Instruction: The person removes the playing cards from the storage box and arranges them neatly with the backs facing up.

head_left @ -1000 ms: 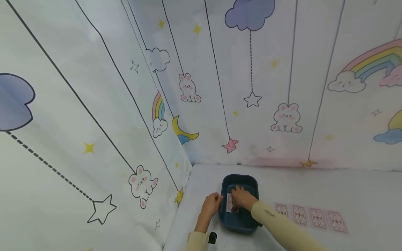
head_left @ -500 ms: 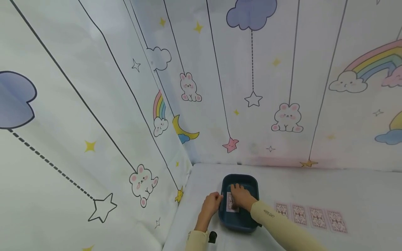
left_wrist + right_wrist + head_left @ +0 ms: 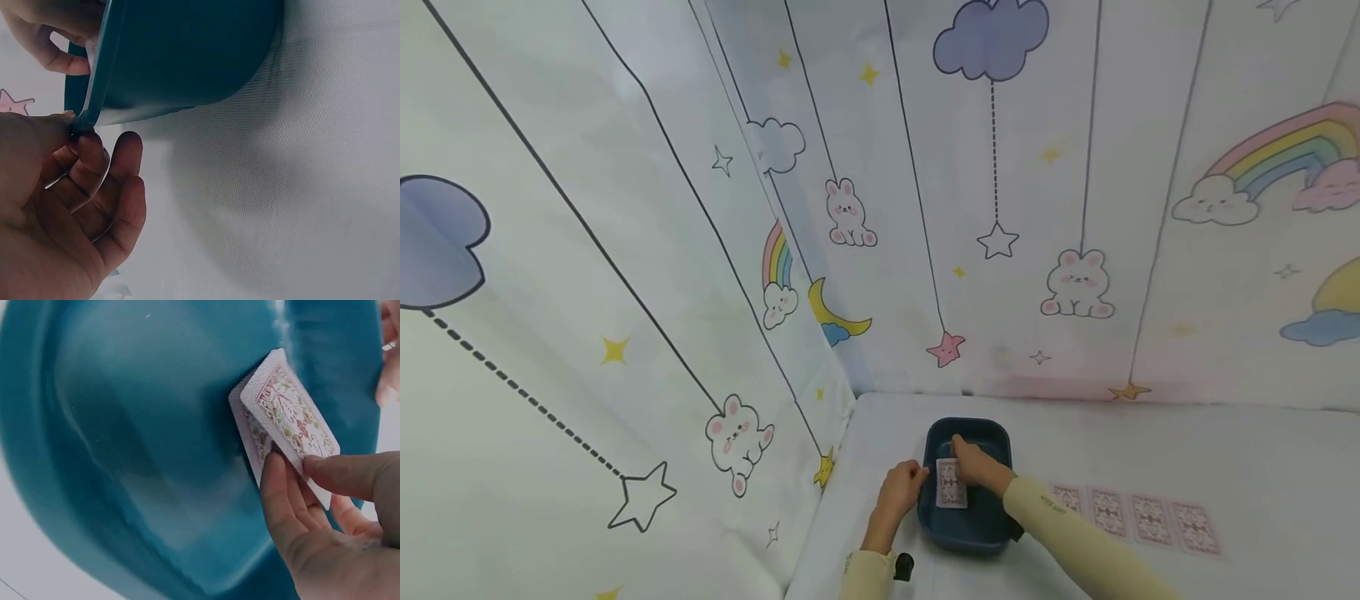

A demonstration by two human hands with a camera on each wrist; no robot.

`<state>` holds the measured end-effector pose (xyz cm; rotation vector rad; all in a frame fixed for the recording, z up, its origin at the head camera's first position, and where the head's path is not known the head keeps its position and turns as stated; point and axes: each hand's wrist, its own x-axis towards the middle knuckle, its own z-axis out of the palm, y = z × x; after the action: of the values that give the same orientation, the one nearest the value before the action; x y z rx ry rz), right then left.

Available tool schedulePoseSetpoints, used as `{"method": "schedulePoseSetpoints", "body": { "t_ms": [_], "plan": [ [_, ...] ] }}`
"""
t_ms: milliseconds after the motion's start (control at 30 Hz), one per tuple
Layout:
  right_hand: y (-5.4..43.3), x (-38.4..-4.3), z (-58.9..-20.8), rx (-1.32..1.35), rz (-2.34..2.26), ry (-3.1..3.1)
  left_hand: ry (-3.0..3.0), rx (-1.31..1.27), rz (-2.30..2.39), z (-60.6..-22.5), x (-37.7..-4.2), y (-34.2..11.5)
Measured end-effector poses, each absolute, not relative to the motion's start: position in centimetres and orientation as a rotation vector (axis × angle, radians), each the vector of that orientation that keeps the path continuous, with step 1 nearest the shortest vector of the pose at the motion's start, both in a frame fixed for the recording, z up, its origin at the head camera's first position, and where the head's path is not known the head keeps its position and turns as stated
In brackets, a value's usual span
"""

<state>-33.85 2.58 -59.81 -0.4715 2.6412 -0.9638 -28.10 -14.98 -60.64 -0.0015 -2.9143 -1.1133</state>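
A dark teal plastic basin (image 3: 973,535) stands on the white table. My left hand (image 3: 901,492) pinches its left rim between thumb and forefinger, the other fingers loosely curled below, as the left wrist view shows. Inside the basin, my right hand (image 3: 979,468) pinches a playing card (image 3: 297,415) between thumb and fingers. The card's patterned red-and-white back faces up, and it is tilted off a second card (image 3: 245,425) lying underneath. The right fingertips sit in the gap between the two cards.
Several playing cards (image 3: 1108,512) lie back up in a slanting row on the table, right of the basin and beyond the right sleeve (image 3: 1060,525). White walls (image 3: 1022,333) printed with rabbits, stars and clouds close off the left and the back.
My right hand has shifted slightly and its fingers have drawn in at the card's right edge, so more of the card shows. The left hand stays on the rim.
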Motion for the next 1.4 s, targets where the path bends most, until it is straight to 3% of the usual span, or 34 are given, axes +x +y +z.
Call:
{"method": "schedulePoseSetpoints", "body": {
  "t_ms": [667,1400],
  "plan": [
    [8.6,-31.2,-57.3,-0.223,-1.492,2.435,-2.908,-0.009,-1.114,-61.0,-27.3,-14.9],
    [19.4,-29.7,-57.0,-0.218,-1.587,2.364,-2.935,-0.023,-1.135,-60.4,-27.8,-15.0]
  ]
}}
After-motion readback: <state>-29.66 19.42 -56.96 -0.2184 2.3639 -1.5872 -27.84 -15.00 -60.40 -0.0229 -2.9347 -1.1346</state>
